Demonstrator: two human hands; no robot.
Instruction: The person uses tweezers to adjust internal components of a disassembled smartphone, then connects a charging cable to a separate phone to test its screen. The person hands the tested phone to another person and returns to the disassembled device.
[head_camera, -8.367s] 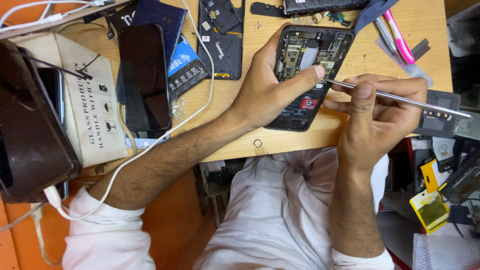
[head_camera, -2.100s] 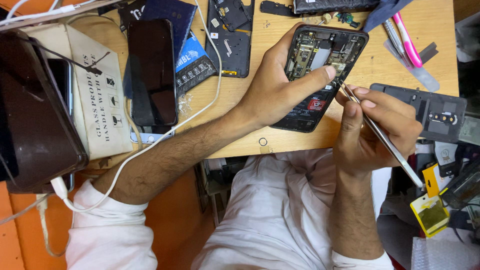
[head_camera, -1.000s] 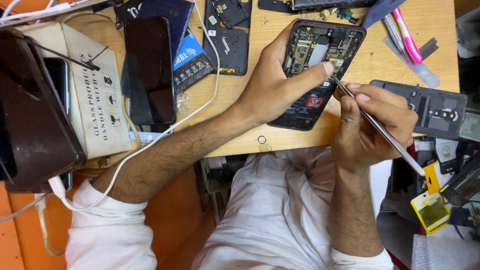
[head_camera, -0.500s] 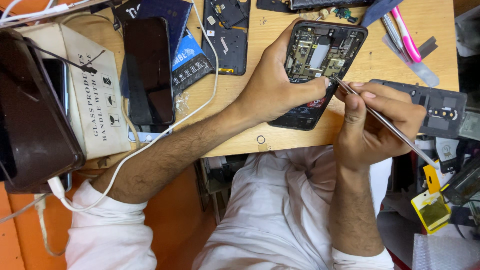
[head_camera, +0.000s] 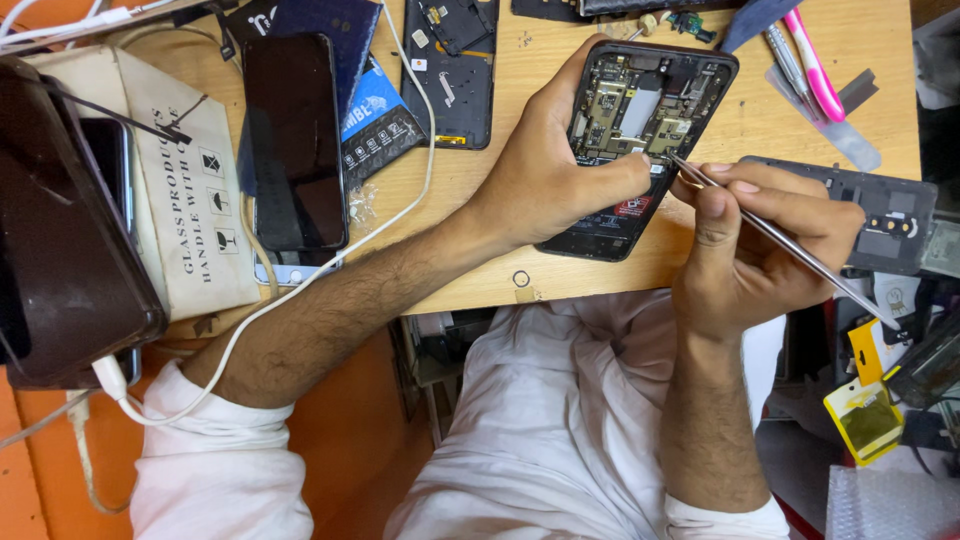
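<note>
So the opened phone (head_camera: 640, 140) has its back off and all the guts on show, gold-ish shields and a pale strip up top, a dark lower half with a small red sticker; it sits tilted at the near edge of the wooden bench (head_camera: 600, 275), bottom corner close to the lip; left hand (head_camera: 545, 180) is wrapped round its left side with the thumb laid across the middle of the board, so it's clamped on the phone; right hand (head_camera: 750, 250) is pinched shut on thin metal tweezers (head_camera: 780, 240), tips down on the board just by that thumb, long end trailing off toward the right; compared with half a second ago barely anything moved, phone and left hand sit the same, the tweezers' tip is at about the same spot by the thumb; eight seconds back the tool lay nearly flat and pointed right, now it slopes down steeply; room-wise it's tight: a loose grey back cover (head_camera: 880, 215) just right of the right hand, a pink pen (head_camera: 812, 70) above, another stripped phone frame (head_camera: 450, 70) to the left, a white cable (head_camera: 330, 270) running across the left forearm; the only bare wood is the strip right under the phone.
</note>
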